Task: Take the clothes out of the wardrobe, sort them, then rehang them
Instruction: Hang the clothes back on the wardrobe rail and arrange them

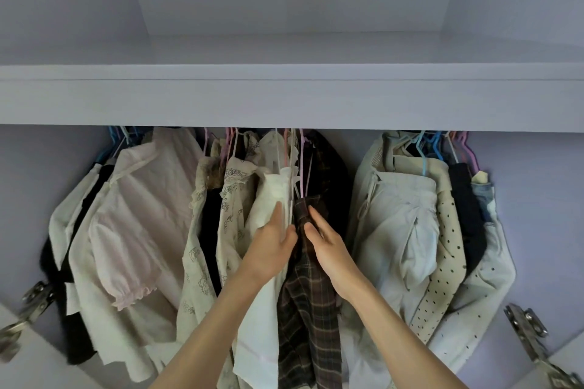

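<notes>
**Both hands in among the hanging clothes**

Here, both arms are reaching up into the open wardrobe, under its wide white shelf. The left hand is lying flat, fingers straight and together, against a white garment hanging near the middle of the row; nothing is being gripped by it. The right hand is sitting just beside it, touching a dark plaid shirt; its fingers are resting on the shirt's upper part with the thumb tucked toward the fabric, but whether it is actually pinching the cloth I cannot tell.

The clothes are all hanging below the shelf on thin coloured hangers, pink, white and blue. Left of the hands, a pale pink blouse with puffed, gathered sleeves is hanging beside a printed cream top. Farther left, dark and white pieces are crowding against the wardrobe wall. To the right, apart from the middle group, pale trousers are hanging in front of a cream polka-dot garment and something dark navy.

Metal door hinges are showing at both lower corners.
</notes>
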Demonstrator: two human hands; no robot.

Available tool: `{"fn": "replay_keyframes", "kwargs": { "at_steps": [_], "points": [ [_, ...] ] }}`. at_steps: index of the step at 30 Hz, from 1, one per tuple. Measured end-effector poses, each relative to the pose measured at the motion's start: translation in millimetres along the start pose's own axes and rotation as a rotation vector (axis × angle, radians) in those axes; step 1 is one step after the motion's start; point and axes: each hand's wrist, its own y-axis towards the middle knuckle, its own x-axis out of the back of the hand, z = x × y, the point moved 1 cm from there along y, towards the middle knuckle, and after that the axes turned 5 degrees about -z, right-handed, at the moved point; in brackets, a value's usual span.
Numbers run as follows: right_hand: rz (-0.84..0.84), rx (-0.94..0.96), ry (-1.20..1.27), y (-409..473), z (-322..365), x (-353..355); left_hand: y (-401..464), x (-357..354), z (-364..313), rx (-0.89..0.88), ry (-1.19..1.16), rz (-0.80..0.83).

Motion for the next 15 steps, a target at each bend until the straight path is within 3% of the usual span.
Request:
{"fn": "replay_keyframes", "kwargs": {
  "at_steps": [8,12,15],
  "points": [
    [-0.048,-0.022,0.099,-6.2,-6.9,20.4,10.8,-29.1,-12.0,-0.108,-0.08,0.068],
    [-0.088,-0.03,0.127,-5.4,-16.0,36.1,11.1,-45.3,-13.1,-0.113,-0.191,0.14],
    [-0.1,-0.029,0.086,5.5,-10.1,52.0,12.0,-40.7,-11.8,-0.071,-0.28,0.096]
  ]
}}
